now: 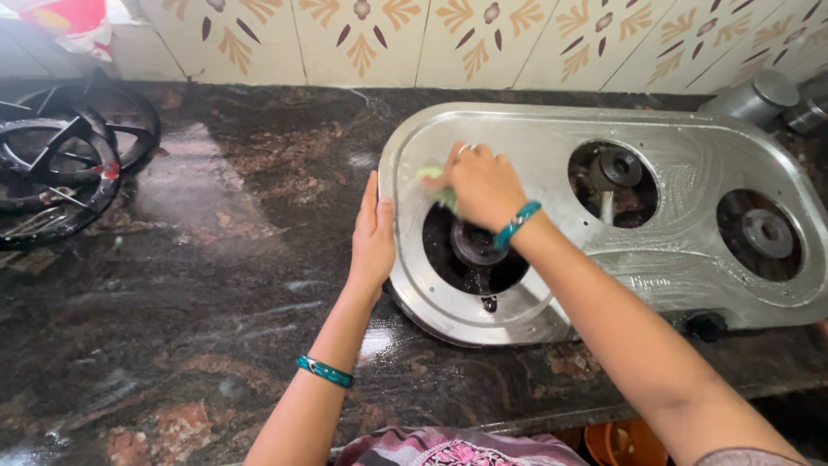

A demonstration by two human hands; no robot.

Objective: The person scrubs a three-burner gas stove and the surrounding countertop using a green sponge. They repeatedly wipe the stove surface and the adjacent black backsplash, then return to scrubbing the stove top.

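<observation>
The steel stove top (604, 216) lies flat on the dark stone counter (216, 259), its long axis running left to right, wet and shiny, with three burner holes. The right hand (481, 185) grips a green scrub pad (435, 183) against its left end; the left hand (373, 235), open and flat, presses its left edge.

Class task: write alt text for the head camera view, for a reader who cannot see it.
A person's right hand presses a green scrub pad onto a steel three-burner gas stove top, while the left hand rests against its left edge. Removed black pan supports lie on the wet dark granite counter.
</observation>
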